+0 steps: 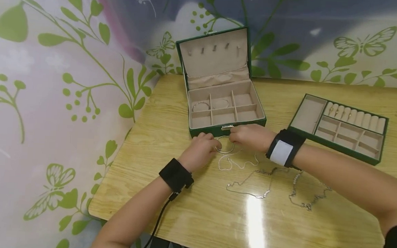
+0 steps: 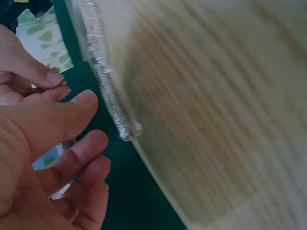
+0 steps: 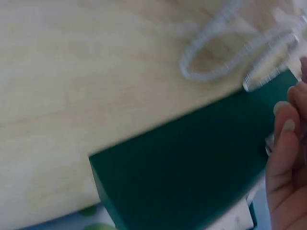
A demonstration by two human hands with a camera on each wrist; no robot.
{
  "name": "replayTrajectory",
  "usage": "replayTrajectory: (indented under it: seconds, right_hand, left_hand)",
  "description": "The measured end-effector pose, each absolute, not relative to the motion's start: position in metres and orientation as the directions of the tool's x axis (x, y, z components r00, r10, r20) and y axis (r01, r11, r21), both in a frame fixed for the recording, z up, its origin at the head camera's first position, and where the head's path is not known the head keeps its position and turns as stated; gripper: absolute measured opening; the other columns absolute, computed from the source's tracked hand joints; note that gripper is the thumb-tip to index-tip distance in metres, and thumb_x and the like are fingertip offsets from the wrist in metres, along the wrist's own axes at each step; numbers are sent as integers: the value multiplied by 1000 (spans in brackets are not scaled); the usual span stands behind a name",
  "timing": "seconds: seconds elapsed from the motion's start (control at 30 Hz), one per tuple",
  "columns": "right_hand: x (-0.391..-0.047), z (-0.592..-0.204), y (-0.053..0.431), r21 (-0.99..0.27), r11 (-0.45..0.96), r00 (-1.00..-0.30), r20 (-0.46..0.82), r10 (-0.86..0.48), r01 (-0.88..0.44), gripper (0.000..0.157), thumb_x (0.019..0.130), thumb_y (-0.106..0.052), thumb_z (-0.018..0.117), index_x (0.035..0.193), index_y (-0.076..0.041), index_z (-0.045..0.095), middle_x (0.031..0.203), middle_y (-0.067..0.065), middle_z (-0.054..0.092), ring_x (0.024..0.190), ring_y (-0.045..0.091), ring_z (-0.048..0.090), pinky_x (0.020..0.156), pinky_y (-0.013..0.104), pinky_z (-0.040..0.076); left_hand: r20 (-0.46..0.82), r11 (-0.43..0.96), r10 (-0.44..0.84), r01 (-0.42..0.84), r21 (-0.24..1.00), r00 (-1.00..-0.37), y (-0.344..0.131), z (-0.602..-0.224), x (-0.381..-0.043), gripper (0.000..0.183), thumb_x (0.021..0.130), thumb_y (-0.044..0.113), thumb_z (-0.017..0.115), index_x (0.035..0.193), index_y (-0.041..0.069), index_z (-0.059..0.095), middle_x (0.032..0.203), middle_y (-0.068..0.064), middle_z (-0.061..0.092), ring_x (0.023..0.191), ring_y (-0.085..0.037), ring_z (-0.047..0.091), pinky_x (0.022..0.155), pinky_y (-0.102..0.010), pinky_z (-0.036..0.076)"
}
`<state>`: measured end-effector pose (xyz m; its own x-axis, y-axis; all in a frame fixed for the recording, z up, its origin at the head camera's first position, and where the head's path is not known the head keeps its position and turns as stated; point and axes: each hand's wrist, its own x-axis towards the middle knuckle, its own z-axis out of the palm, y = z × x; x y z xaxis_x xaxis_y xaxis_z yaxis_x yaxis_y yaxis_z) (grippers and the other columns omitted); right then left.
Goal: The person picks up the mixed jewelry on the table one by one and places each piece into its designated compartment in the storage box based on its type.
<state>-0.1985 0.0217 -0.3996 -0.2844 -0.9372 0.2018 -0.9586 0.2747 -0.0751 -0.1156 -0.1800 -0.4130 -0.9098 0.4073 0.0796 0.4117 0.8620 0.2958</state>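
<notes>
A silver bracelet (image 1: 225, 145) is on the table at the front of a green jewelry box (image 1: 211, 131), between my two hands. My left hand (image 1: 201, 150) is just left of the bracelet; in its wrist view the thumb and fingers are loosely bent, with a gap between them. By the box's metal clasp (image 1: 227, 127) is my right hand (image 1: 253, 137), its thumb and forefinger brought together in the left wrist view. Whether anything thin lies between those fingertips cannot be made out. A fine silver necklace (image 1: 230, 167) lies just below the bracelet.
Two more silver chains, one thin (image 1: 245, 193) and one chunkier (image 1: 307, 206), lie nearer the front. The box's lid (image 1: 220, 51) stands raised with hooks inside; rings of jewelry sit in two compartments. A green tray (image 1: 347, 149) with ring rolls is at right.
</notes>
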Motion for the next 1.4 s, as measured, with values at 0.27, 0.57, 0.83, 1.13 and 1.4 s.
replayTrajectory:
  seconds: [0.27, 0.57, 0.83, 1.13, 1.4]
  right_hand:
    - [-199, -414, 15, -62, 256, -262, 124, -957, -965, 11, 78, -8, 73, 86, -14, 71, 79, -2, 58, 70, 9, 56, 59, 25, 49]
    - [-202, -419, 18, -65, 202, -208, 104, -973, -977, 14, 80, -2, 69, 86, -15, 70, 82, -5, 59, 76, 10, 58, 65, 27, 49]
    - [-207, -419, 24, -1, 119, -118, 123, -985, -993, 10, 84, -4, 65, 88, -13, 66, 85, -4, 57, 80, 11, 57, 69, 26, 49]
    - [-208, -394, 40, -187, 183, -228, 258, -939, -965, 6, 91, -10, 62, 95, -12, 58, 92, -4, 55, 84, 7, 54, 72, 26, 49]
    - [-206, -371, 50, -492, 170, -366, 334, -869, -854, 4, 96, -6, 50, 93, -7, 52, 89, -1, 49, 82, 10, 45, 73, 29, 42]
  left_hand:
    - [74, 844, 486, 490, 217, -871, -175, -415, -124, 15, 85, 7, 67, 98, 14, 71, 95, -2, 59, 83, -20, 44, 69, -30, 31]
    - [51, 827, 552, 554, 91, -832, -168, -418, -129, 9, 91, 13, 61, 86, 15, 68, 87, 2, 58, 78, -17, 43, 67, -27, 31]
    - [70, 807, 573, 577, 125, -817, -176, -417, -129, 9, 91, 13, 62, 89, 19, 69, 92, 5, 61, 81, -16, 46, 71, -30, 34]
    - [156, 746, 523, 538, 393, -838, -188, -393, -135, 6, 87, 11, 66, 92, 13, 68, 93, 3, 65, 86, -13, 55, 78, -27, 43]
    - [249, 644, 371, 441, 625, -895, -186, -370, -131, 9, 91, 14, 61, 96, 12, 69, 98, 0, 65, 90, -12, 57, 80, -28, 46]
